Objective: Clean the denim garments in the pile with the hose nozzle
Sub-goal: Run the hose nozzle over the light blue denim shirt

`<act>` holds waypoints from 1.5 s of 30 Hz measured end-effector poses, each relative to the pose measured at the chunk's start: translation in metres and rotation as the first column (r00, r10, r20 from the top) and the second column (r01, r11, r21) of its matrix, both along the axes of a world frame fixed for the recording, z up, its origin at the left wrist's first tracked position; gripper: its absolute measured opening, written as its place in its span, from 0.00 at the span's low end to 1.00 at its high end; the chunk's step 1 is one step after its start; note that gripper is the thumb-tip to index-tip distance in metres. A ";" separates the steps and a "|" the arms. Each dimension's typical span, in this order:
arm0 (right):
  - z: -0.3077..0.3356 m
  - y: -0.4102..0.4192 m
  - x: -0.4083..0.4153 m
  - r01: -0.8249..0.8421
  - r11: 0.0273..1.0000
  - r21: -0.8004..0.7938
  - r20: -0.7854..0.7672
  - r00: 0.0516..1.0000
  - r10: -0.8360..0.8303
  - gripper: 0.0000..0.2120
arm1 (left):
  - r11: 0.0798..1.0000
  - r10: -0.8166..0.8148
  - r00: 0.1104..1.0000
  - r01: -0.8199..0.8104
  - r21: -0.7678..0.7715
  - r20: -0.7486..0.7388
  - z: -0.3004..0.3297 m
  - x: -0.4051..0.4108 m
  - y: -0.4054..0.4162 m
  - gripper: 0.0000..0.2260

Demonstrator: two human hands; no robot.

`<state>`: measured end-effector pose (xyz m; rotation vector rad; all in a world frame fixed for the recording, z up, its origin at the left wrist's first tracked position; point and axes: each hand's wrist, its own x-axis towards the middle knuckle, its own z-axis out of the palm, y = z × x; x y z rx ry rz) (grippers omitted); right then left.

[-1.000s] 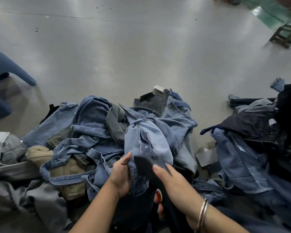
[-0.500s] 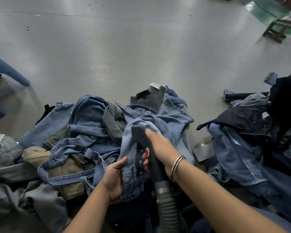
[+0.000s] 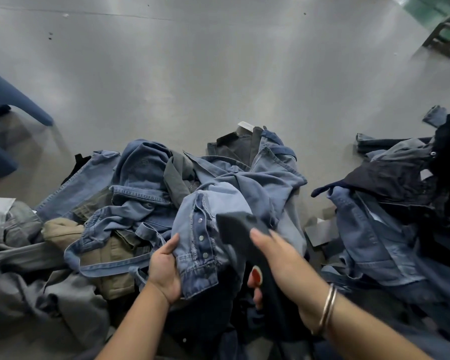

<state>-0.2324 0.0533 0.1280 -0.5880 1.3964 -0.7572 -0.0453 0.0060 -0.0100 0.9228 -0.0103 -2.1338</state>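
A pile of denim garments (image 3: pixel 151 183) lies on the grey floor in front of me. My left hand (image 3: pixel 165 268) grips the snap-button edge of a light blue denim shirt (image 3: pixel 200 245) on top of the pile. My right hand (image 3: pixel 278 258) holds the dark hose nozzle (image 3: pixel 239 227), whose flat mouth lies against the shirt just right of the snaps. A metal bangle (image 3: pixel 327 307) sits on the right wrist. The hose behind the nozzle is hidden under my right forearm.
A second heap of denim and dark clothes (image 3: pixel 390 203) lies to the right. Grey and khaki garments (image 3: pixel 63 255) spread to the left. A blue plastic stool (image 3: pixel 8 107) stands far left, a wooden bench (image 3: pixel 444 35) far right on the bare floor (image 3: pixel 218 74).
My right hand has pulled the nozzle back toward me along the shirt, after pushing it farther up half a second ago. The left hand keeps its grip on the shirt edge.
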 end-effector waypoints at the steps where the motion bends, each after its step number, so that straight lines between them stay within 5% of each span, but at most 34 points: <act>1: -0.005 0.007 0.004 -0.026 1.000 0.006 -0.006 1.000 0.026 0.08 | 1.000 0.001 1.000 -0.001 0.000 -0.006 0.000 -0.001 0.000 0.22; 7: -0.021 0.004 0.012 -0.060 0.997 0.045 -0.063 0.996 0.062 0.08 | 0.993 -0.119 0.993 0.120 -0.023 0.022 0.006 -0.007 0.003 0.23; 14: -0.007 -0.058 -0.010 0.144 0.988 -0.052 -0.093 0.984 -0.149 0.16 | 0.961 -0.277 0.959 0.276 0.024 0.061 0.001 -0.006 0.015 0.20; 19: 0.021 -0.080 -0.045 0.288 0.938 -0.194 0.008 0.956 -0.292 0.21 | 0.956 -0.292 0.917 0.291 0.046 0.271 0.003 0.002 0.007 0.19; 22: 0.025 -0.069 -0.048 0.251 0.953 -0.169 0.049 0.968 -0.247 0.23 | 0.957 -0.255 0.849 0.289 -0.002 0.463 0.004 0.009 -0.008 0.23; 25: 0.019 -0.052 -0.038 0.165 0.984 -0.065 -0.014 0.986 -0.166 0.23 | 0.990 -0.105 0.890 0.134 -0.034 0.443 -0.001 0.012 -0.026 0.22; 27: 0.014 -0.041 -0.027 0.086 0.996 -0.018 -0.029 0.996 -0.087 0.20 | 0.974 -0.196 0.863 0.227 -0.009 0.466 0.002 0.008 -0.035 0.20; 31: 0.010 -0.025 -0.011 -0.015 1.000 0.004 -0.013 1.000 0.015 0.15 | 0.905 -0.274 0.669 0.422 -0.050 0.691 0.002 -0.014 -0.040 0.20; 34: 0.007 -0.017 -0.004 -0.037 0.999 0.028 -0.029 0.999 0.038 0.11 | 0.949 -0.193 0.793 0.301 -0.096 0.578 0.002 -0.023 -0.032 0.08; 37: -0.003 -0.008 0.006 -0.059 0.996 0.063 -0.051 0.997 0.062 0.11 | 0.978 -0.173 0.915 0.205 -0.050 0.363 0.003 -0.026 -0.022 0.11; 41: -0.013 -0.021 0.009 -0.001 1.000 -0.009 -0.120 0.993 0.000 0.10 | 0.980 -0.190 0.943 0.201 -0.011 0.272 0.007 -0.027 -0.008 0.22; 45: 0.008 -0.057 -0.025 0.170 0.984 -0.058 -0.116 0.978 -0.176 0.16 | 0.975 -0.221 0.945 0.219 0.038 0.241 0.007 -0.018 -0.004 0.14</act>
